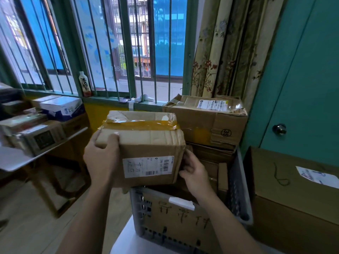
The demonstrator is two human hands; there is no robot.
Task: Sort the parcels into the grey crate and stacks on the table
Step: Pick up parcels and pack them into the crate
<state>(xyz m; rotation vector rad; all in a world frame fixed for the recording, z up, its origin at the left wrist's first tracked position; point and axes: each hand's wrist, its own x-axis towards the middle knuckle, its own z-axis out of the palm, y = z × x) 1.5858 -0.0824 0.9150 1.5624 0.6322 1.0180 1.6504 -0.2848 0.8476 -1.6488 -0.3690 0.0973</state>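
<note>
Holding a taped cardboard parcel up between both hands, just above the near rim of the grey crate, printed label turned toward the camera. Left grip curled round the upper left corner, thumb laid on top; right grip pinching the lower right edge, fingertips tucked behind the cardboard and out of sight. Likely caught at the deciding step: checking the label before choosing crate or stack, though impossible to say which way from this view alone. To the left of the left grip and a little lower, the bench with its stacks of boxes; beyond the right grip, a larger labelled box resting over the far end of the crate. Next move, by judgement: keep both grips firm, then either swing left to a stack or lower straight down, minding how little room shows in the crate. Hidden or unclear: underside of the parcel, most of the crate's contents beneath it, label text too small to read, bench cut off at the left edge and blurred.
</note>
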